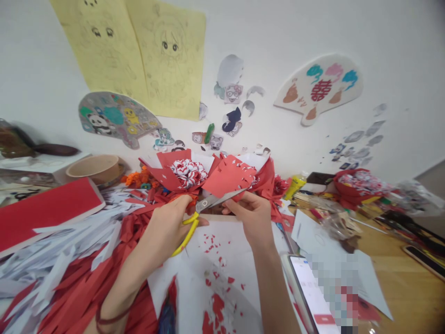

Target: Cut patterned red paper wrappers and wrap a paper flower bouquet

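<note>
My left hand [170, 222] is wrapped round the yellow handles of a pair of scissors [204, 204]. Their blades point right and lie along the lower edge of a piece of red paper [227, 176]. Small notches and holes run along the paper's right side. My right hand [256, 215] pinches the paper's lower right corner close to the blade tips. Beneath both hands, a white sheet [201, 269] is strewn with red paper scraps [218, 306]. Two red-wrapped paper bouquets stand just behind; the left one holds a red-and-white paper flower [188, 173].
White paper strips [79, 236] and red paper strips [128, 241] heap up on the left, beside a red box [52, 213]. A lit phone [309, 292] lies at the right, near a yellow bottle [295, 185]. Stickers and fans hang on the wall behind.
</note>
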Action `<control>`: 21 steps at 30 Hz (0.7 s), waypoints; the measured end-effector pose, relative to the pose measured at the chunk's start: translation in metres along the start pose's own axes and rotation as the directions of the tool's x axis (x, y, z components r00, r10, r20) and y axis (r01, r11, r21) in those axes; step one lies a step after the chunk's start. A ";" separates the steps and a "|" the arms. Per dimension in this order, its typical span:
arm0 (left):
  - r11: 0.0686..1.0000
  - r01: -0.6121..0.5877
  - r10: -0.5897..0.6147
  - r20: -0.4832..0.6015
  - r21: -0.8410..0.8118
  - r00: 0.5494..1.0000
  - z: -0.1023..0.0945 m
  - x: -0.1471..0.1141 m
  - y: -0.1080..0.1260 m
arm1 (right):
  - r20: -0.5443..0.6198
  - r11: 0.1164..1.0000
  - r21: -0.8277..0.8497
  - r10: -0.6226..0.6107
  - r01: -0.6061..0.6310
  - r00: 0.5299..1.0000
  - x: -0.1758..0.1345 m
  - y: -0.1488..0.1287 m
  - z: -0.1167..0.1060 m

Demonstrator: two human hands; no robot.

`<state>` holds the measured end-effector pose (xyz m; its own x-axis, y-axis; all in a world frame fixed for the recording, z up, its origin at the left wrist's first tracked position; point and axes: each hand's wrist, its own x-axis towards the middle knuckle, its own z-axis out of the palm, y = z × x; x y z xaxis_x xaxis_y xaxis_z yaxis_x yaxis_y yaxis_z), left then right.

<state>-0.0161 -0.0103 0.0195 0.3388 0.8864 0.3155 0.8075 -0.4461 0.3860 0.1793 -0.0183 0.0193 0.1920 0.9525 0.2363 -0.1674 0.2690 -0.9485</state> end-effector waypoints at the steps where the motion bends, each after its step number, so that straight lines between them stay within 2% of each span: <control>1: 1.000 0.000 0.000 0.000 0.001 1.000 0.000 0.000 0.000 | -0.003 1.000 0.008 -0.008 0.008 1.000 0.000 0.000 0.001; 11: 1.000 0.026 -0.026 0.026 -0.006 0.999 -0.001 -0.001 -0.002 | 0.019 0.995 0.077 -0.066 0.064 0.998 0.000 0.006 0.008; 15: 1.000 0.022 -0.022 0.005 -0.002 1.000 -0.001 0.000 -0.004 | -0.002 0.990 0.093 -0.106 0.106 0.994 -0.001 0.008 0.010; 21: 0.991 0.005 0.004 -0.066 0.134 0.998 -0.003 0.001 -0.014 | -0.082 0.985 0.131 -0.106 0.116 0.991 0.002 0.011 0.007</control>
<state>-0.0285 -0.0032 0.0172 0.3093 0.8747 0.3731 0.8665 -0.4209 0.2683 0.1711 -0.0125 0.0107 0.2877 0.9037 0.3171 -0.2694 0.3941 -0.8787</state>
